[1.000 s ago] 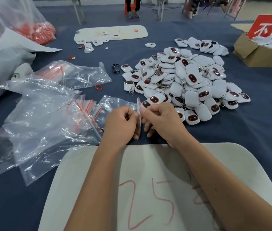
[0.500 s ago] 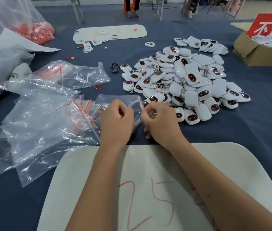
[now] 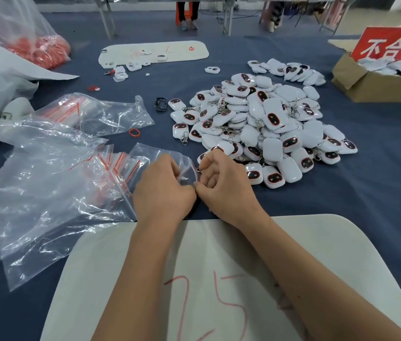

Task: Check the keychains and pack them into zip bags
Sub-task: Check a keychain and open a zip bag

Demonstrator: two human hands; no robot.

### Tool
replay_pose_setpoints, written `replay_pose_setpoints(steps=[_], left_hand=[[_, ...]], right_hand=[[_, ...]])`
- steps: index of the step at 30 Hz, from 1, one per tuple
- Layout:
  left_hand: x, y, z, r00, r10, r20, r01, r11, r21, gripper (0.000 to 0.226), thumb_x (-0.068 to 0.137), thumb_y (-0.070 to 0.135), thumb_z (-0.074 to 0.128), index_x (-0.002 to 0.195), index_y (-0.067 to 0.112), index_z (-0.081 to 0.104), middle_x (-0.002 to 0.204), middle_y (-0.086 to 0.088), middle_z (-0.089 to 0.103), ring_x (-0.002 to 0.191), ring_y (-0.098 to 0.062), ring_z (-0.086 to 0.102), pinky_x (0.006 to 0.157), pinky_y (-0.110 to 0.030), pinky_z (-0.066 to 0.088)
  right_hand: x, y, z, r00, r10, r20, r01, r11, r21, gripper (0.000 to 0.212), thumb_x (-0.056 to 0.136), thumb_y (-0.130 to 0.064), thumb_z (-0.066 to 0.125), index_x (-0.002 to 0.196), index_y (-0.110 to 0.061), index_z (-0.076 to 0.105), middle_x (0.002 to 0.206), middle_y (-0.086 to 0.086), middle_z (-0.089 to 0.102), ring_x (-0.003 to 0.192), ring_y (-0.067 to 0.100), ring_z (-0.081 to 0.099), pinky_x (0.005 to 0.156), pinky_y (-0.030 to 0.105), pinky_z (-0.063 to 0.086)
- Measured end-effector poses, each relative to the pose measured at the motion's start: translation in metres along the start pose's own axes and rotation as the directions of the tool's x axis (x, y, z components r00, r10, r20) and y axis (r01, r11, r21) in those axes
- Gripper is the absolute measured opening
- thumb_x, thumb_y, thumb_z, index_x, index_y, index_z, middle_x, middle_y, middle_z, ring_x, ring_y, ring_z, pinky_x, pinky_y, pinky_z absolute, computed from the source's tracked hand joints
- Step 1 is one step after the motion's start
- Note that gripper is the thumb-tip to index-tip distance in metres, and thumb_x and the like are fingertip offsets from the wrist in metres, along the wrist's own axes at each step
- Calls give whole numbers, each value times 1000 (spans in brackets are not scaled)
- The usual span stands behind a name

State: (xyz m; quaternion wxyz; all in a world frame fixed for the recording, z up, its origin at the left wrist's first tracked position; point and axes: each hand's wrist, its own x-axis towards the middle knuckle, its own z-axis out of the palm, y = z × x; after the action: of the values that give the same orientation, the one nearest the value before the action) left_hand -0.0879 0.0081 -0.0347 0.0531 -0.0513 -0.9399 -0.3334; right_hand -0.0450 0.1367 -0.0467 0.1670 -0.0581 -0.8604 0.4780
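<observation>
With the zip bag [image 3: 182, 158] pinched at its mouth by both hands [image 3: 163, 190], the thin film could be slipped or torn if pulled unevenly.

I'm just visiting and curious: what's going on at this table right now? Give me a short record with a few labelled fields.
Activity: a person handles a clear zip bag at its red-striped mouth
Left hand: pinches the bag
Right hand: pinches the bag's edge; a metal ring shows at its fingers
Keychains: a big loose pile of white ones, right of the hands
Spare bags: heaped on the left
Board: white, marked "25" in red, under the forearms
Box: cardboard, far right, behind a red sign
</observation>
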Motion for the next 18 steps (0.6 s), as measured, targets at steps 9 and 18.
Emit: replay_pose_setpoints(steps=[9, 18], left_hand=[[-3, 0, 9, 982, 59, -178, -83, 988, -127, 30, 75, 13, 80, 87, 20, 54, 89, 5, 59, 84, -21, 57, 71, -31, 40], [-1, -3, -18, 876, 9, -482, -256, 856, -450, 42, 56, -15, 50, 70, 24, 48, 66, 10, 50, 56, -10, 43, 54, -20, 36]], right_hand=[[1, 0, 1, 1000, 4, 1, -4, 1000, 7, 28, 82, 1, 69, 101, -16, 56, 63, -1, 63, 53, 7, 52, 61, 32, 49], [3, 2, 0, 980, 7, -197, -20, 998, -61, 32, 78, 2, 67, 97, -20, 54, 61, -2, 58, 58, 12, 54, 61, 24, 45]])
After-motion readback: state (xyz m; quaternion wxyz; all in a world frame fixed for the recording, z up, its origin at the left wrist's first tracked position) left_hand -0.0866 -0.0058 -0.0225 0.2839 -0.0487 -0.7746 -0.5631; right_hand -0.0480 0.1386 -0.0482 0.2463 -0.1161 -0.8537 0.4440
